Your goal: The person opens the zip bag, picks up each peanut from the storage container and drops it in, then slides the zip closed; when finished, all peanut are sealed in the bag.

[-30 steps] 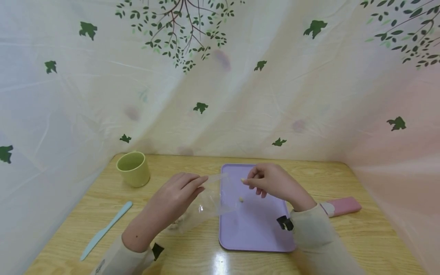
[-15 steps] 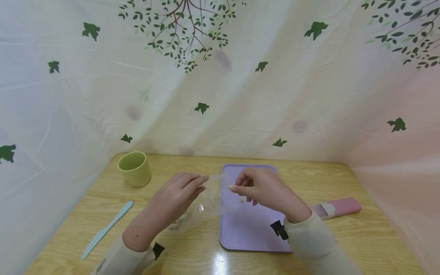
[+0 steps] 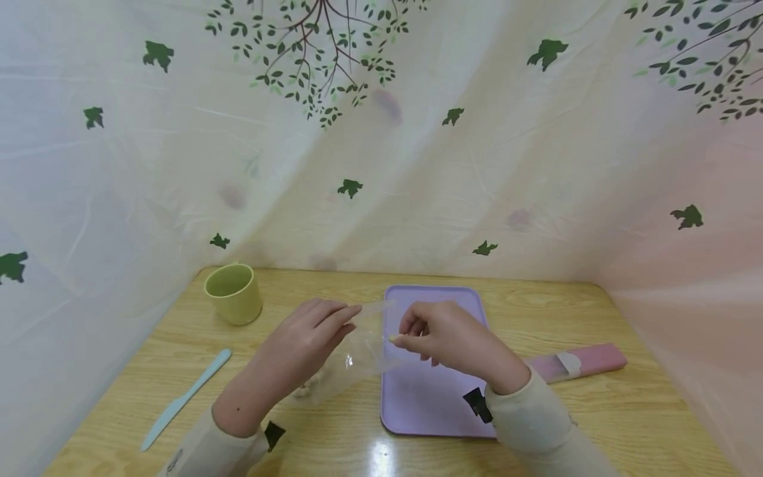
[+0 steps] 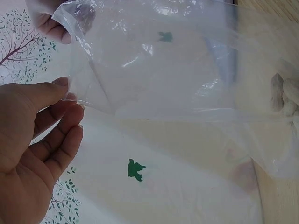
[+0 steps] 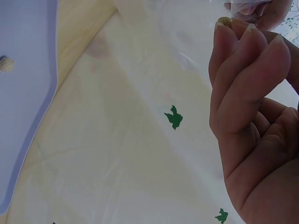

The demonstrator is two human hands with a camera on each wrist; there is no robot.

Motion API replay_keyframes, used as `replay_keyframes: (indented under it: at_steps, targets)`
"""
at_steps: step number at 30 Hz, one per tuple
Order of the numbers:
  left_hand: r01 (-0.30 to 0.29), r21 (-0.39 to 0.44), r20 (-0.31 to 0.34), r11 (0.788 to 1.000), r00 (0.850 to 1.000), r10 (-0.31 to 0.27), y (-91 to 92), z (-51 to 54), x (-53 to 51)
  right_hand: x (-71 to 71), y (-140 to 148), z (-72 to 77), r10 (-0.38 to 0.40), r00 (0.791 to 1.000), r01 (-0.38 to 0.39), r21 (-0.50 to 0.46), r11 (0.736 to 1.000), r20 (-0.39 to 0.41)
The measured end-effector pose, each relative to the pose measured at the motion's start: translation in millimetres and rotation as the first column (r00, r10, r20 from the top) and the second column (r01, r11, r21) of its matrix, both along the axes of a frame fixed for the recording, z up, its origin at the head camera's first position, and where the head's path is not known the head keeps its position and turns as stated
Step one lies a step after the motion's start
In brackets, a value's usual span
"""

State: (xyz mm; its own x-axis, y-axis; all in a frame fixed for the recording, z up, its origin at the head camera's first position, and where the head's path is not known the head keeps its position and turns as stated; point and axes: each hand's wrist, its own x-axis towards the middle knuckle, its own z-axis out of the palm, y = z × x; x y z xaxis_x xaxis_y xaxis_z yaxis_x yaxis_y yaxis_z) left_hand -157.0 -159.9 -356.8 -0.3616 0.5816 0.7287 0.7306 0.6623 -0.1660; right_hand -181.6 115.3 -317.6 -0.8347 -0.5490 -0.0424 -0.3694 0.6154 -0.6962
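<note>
My left hand pinches the edge of a clear plastic bag between thumb and finger, holding its mouth spread toward the right. Several peanuts in their shells lie at the bag's far end in the left wrist view. Over the purple tray, my right hand pinches a small peanut in its fingertips, close to the bag's mouth. Another peanut rests on the tray in the right wrist view; in the head view the right hand hides it.
A yellow-green mug stands at the table's back left. The light blue plastic knife lies at the left. On the right, partly behind the right forearm, is a pink case. A printed cloth hangs behind the table.
My right hand has moved left and slightly nearer with the pinched peanut, from above the tray to the bag's mouth. The left hand and the bag have stayed nearly still.
</note>
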Motion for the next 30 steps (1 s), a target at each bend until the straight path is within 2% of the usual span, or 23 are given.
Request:
replay_keyframes:
  at_steps: [11,20,25,30]
  targets:
    - [0.002,0.009,-0.002,1.000,1.000,-0.002,-0.1,-0.2,-1.1,2.4,1,0.2,0.011,1.000,-0.011,0.003,1.000,-0.027]
    - [-0.020,0.022,-0.002,1.000,1.000,0.020,-0.4,0.7,-0.3,17.7,4,13.2,0.014,0.994,-0.018,-0.030,0.999,-0.111]
    - [-0.044,0.054,0.013,0.998,0.999,0.044,-1.3,2.7,1.4,26.4,2,16.6,0.054,0.992,-0.058,-0.028,0.998,-0.117]
    - [-0.073,0.085,0.030,0.994,0.997,0.071,-0.9,6.6,4.2,30.3,-4,12.9,0.098,0.991,-0.097,0.017,0.995,-0.092]
